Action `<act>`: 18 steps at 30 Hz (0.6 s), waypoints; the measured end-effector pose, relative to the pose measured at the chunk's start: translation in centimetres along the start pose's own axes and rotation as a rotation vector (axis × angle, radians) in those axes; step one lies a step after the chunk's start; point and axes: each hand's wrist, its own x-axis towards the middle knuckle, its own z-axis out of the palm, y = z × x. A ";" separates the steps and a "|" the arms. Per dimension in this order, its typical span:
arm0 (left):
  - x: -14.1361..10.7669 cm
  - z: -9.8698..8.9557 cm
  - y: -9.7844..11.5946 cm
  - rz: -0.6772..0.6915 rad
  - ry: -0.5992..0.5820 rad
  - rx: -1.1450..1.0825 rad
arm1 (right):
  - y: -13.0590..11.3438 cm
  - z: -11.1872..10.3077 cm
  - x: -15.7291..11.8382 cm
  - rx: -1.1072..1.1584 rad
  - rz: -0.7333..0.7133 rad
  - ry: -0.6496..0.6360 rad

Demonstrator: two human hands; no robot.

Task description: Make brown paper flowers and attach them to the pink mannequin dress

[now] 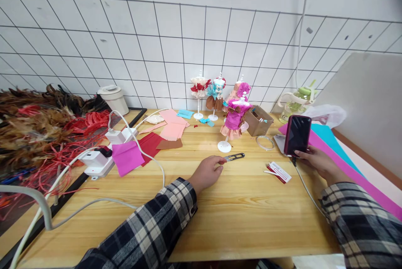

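My left hand (206,172) is closed, with its fingertips pinching one end of a small pair of thread snips (235,157) just above the table. Beyond it stands a miniature dress form (236,120) in a magenta top and peach ruffled skirt, on a white round base. At the right, my right hand (318,163) grips the lower edge of a dark smartphone (298,135) in a dark red case. The phone is upright, its screen dark, with a cable at its bottom. Behind it is a pale flat object (279,142) that I cannot make out.
More dressed miniature forms (215,95) stand by the tiled wall, beside a cardboard box (259,121). Coloured paper sheets (172,124), a power strip (97,168) with cables and feathers (40,130) are at left. A card (279,172), green-lidded bottle (295,101) and long sheets (342,151) are at right.
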 end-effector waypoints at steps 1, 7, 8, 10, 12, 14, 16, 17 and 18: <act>0.0 0.0 0.0 -0.001 0.001 -0.002 | 0.0 0.1 0.0 -0.004 -0.003 0.001; 0.0 0.0 0.2 -0.014 0.004 0.007 | -0.9 0.3 -0.6 0.044 0.066 0.021; 0.0 0.0 0.3 -0.012 0.004 0.008 | -1.0 0.3 -0.6 0.055 0.079 0.025; 0.0 0.0 0.4 -0.008 0.008 0.013 | -1.2 0.3 -0.8 0.061 0.094 0.026; 0.0 -0.1 0.4 -0.005 0.011 0.018 | -1.2 0.3 -0.8 0.053 0.091 0.021; 0.0 -0.2 0.4 -0.003 0.010 0.021 | -1.0 0.3 -0.7 0.043 0.077 0.012; 0.0 -0.2 0.3 -0.002 0.009 0.021 | -0.7 0.2 -0.5 0.040 0.043 0.010; -0.1 -0.1 0.2 -0.001 0.008 0.020 | -0.6 0.2 -0.4 0.041 0.019 0.008; -0.1 0.0 0.2 0.000 0.008 0.020 | -0.5 0.3 -0.4 0.042 -0.006 0.008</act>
